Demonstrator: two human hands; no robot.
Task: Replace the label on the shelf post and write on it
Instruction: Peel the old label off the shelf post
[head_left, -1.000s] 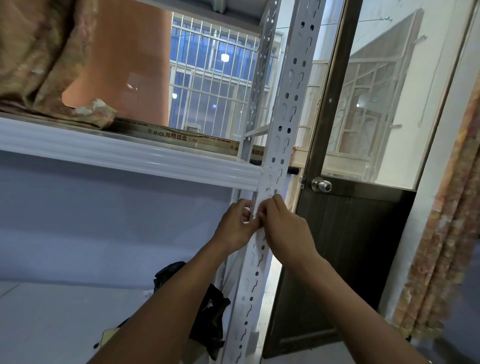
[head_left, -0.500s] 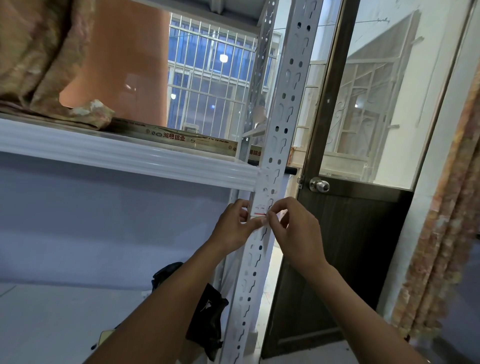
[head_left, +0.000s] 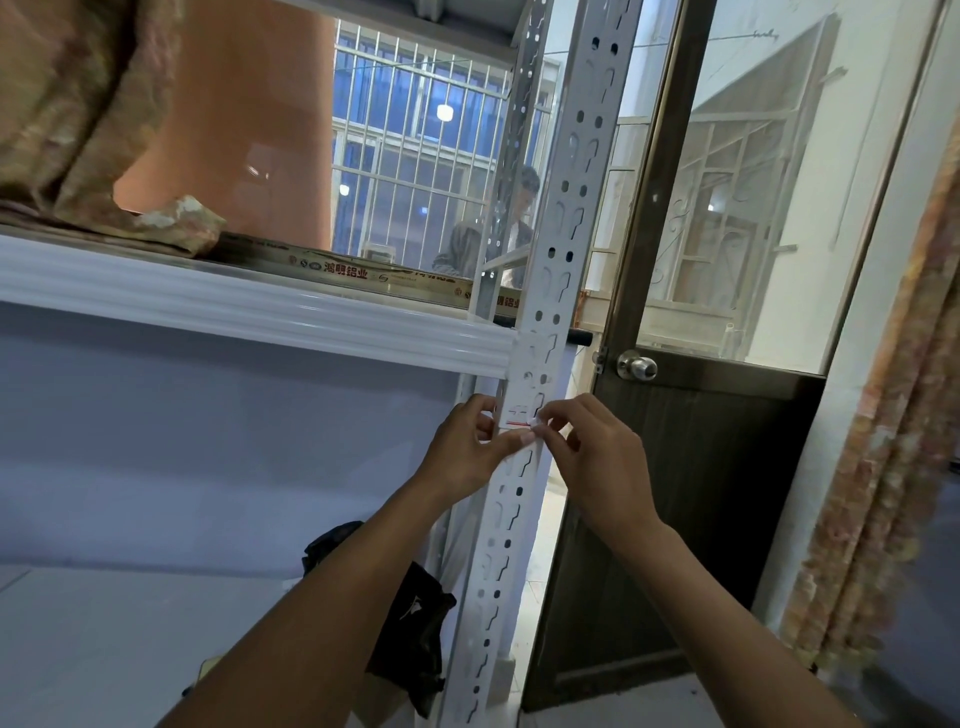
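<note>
While our left hand (head_left: 470, 449) thumb steadies the perforated shelf post (head_left: 540, 322), our right hand (head_left: 597, 457) fingertips pinch the white label's (head_left: 519, 415) corner to peel it.

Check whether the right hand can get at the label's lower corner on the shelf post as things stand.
Probably yes. The right hand is already at the label on the shelf post, its fingertips at the lower corner; the left hand is beside the post, its thumb just under the label.
</note>
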